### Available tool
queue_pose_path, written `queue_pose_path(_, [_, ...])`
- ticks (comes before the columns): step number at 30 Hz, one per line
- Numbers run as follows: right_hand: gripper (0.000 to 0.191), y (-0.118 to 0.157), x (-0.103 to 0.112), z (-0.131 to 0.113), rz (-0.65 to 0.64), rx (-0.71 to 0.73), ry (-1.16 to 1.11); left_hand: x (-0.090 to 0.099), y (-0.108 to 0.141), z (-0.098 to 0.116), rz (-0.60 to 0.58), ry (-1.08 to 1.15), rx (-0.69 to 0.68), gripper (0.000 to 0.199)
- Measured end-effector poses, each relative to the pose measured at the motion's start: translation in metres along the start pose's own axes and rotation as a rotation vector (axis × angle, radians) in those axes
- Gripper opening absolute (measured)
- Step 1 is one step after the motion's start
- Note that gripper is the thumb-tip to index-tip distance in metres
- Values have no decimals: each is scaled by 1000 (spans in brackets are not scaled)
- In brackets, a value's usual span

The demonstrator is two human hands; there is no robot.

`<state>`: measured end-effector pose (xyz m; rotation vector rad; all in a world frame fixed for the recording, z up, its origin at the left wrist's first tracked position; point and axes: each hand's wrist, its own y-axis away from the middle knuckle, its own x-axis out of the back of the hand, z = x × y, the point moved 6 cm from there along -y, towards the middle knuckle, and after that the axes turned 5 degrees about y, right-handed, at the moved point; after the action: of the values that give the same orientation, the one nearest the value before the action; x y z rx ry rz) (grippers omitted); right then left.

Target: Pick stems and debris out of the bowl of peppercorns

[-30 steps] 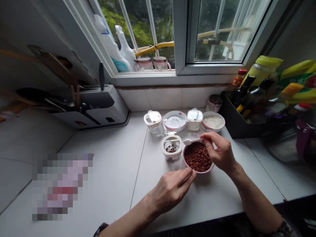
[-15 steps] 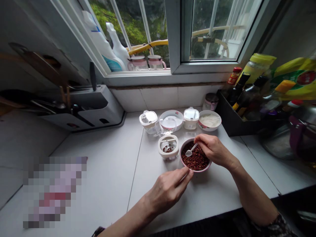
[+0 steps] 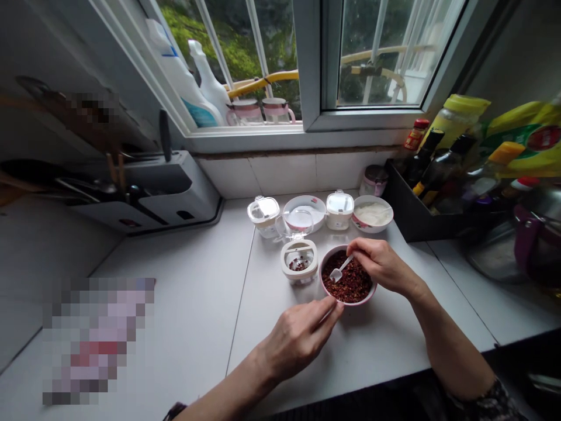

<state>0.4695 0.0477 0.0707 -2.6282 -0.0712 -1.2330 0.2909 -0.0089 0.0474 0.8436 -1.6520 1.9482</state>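
A pink-rimmed bowl heaped with dried reddish-brown Sichuan peppercorns stands on the white counter. My right hand pinches a small white plastic spoon, whose tip rests in the peppercorns. The fingertips of my left hand press on the bowl's near rim. To the bowl's left sits an open white-rimmed spice jar with a few peppercorns inside, its clear lid tipped up behind it.
Behind the jar stand other lidded spice jars and a bowl of white paste. A dark caddy of bottles fills the right, a knife block stands at the left, and a blurred object lies on the counter.
The spoon has dropped from above the rim down into the peppercorns, and my right hand has moved with it. The view has shifted slightly. My left hand stays on the rim.
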Motion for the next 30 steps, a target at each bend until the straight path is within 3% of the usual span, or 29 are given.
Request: queue_pose_path(30, [17, 0, -6, 9, 30, -153, -235, -1, 3, -1, 0, 9, 11, 26])
